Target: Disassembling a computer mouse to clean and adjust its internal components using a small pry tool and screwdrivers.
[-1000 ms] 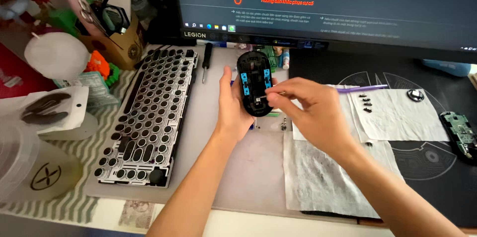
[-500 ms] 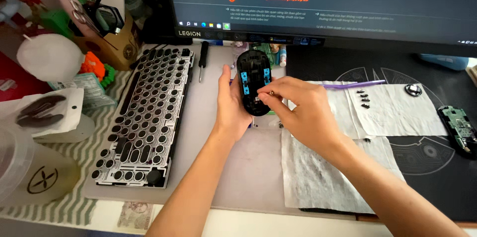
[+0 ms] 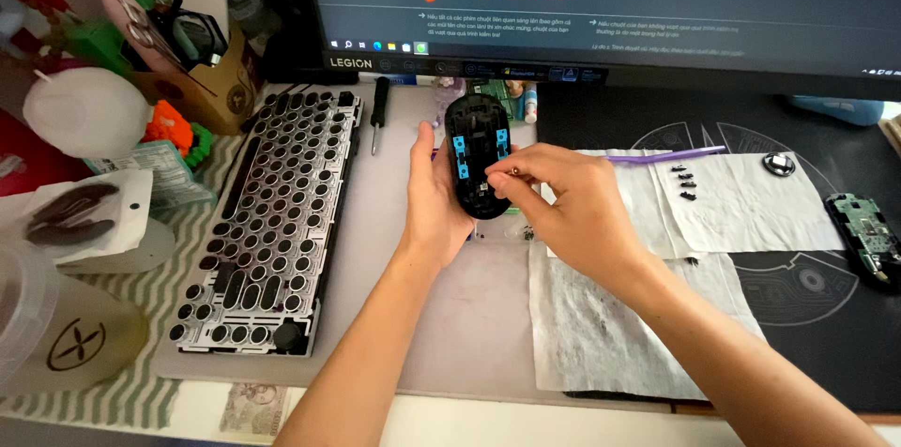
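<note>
Right hand (image 3: 572, 208): fingertips (image 3: 502, 181) pinch a tiny brass-coloured part against the mouse shell (image 3: 477, 154). Left hand (image 3: 439, 198) cups the shell from its left, mid-mat, near the monitor (image 3: 601, 6). Shell looks light, stiff, smooth plastic; best gripped by its sides. Keyboard frame (image 3: 267, 222) lies left; circuit board (image 3: 868, 236) far right.

A desk (image 3: 450, 419) is carrying a grey mat (image 3: 469, 316), a keyless keyboard frame (image 3: 272, 222) at left, white paper towels (image 3: 610, 334) at right, and a monitor (image 3: 601, 6) at top.
</note>
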